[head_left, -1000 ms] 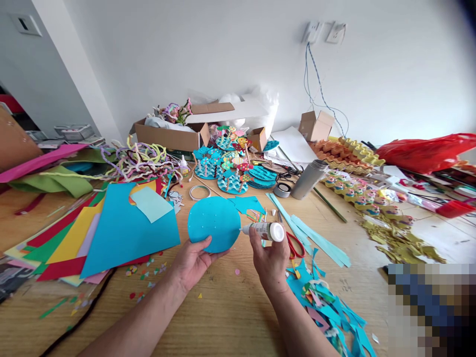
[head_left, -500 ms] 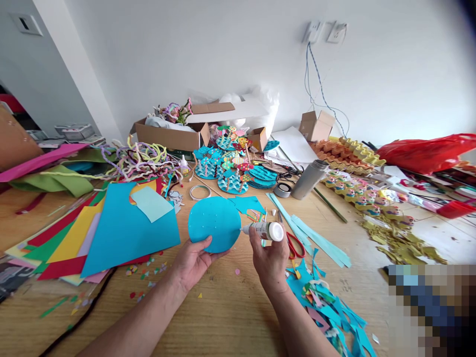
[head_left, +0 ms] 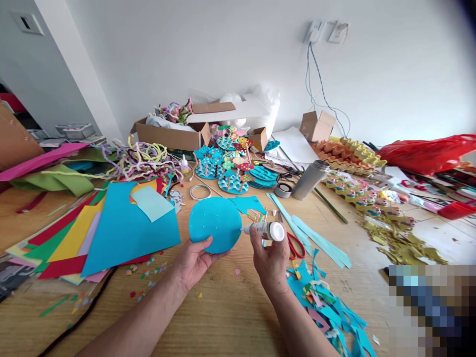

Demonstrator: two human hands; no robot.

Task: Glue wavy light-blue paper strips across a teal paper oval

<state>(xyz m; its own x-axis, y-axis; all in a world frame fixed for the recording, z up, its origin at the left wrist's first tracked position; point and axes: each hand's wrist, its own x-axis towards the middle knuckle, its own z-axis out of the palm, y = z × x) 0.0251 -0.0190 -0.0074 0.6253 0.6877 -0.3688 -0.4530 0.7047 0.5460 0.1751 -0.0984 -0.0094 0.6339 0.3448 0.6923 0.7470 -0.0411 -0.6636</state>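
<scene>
Disc [head_left: 226, 225]: your left hand [head_left: 196, 260] pinches near edge, leaving face exposed. Bottle [head_left: 263, 230]: your right hand [head_left: 271, 263] grips, nozzle [head_left: 244, 230] beside disc's rim.

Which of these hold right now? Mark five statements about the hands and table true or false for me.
1. The left hand holds a round blue sheet. True.
2. Red-handled scissors lie near the right hand. True.
3. The right hand holds a paintbrush. False: it holds a white bottle.
4. The white bottle points toward the round blue sheet. True.
5. The round blue sheet is unmarked. False: small pale dots show on it.
</scene>
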